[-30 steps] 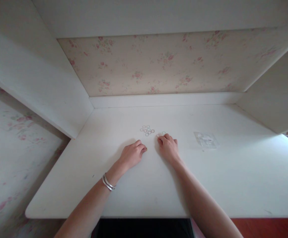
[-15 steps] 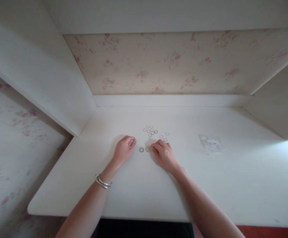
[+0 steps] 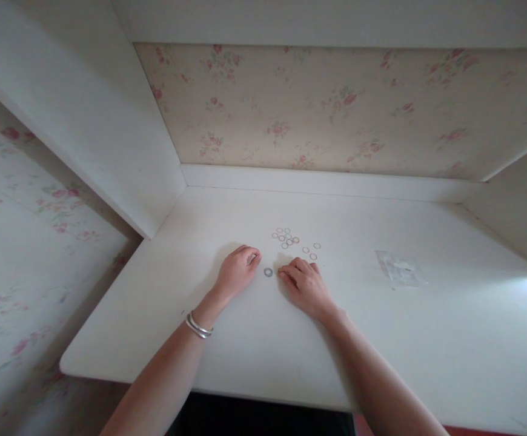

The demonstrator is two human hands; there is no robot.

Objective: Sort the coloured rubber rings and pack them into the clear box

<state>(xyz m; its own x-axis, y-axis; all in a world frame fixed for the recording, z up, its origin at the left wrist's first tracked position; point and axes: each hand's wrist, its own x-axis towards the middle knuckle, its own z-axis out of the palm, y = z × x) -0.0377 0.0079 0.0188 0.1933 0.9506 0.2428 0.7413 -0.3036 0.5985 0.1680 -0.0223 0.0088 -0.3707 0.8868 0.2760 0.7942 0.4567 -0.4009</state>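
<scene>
My left hand [image 3: 240, 268] rests on the white table with thumb and forefinger pressed together. Whether anything sits in that pinch is too small to make out. A grey ring [image 3: 268, 272] lies flat between the two hands. My right hand [image 3: 306, 286] is closed, its thumb and forefinger pinching a small yellowish ring [image 3: 280, 271] of which only a sliver shows. Beyond the hands lies a cluster of thin rings [image 3: 286, 238], some overlapping. Just past my right knuckles are three loose thin rings [image 3: 313, 257], spread apart.
A clear plastic bag [image 3: 400, 270] lies to the right on the white table [image 3: 245, 363]. A white side panel [image 3: 149, 181] stands at the left, and a low ledge [image 3: 327, 182] runs along the back below flowered wallpaper.
The yellowish ring, earlier plainly visible flat beside my right fingertips, is now mostly hidden in their pinch. My left hand keeps its pose. The whole view has shifted and tilted slightly.
</scene>
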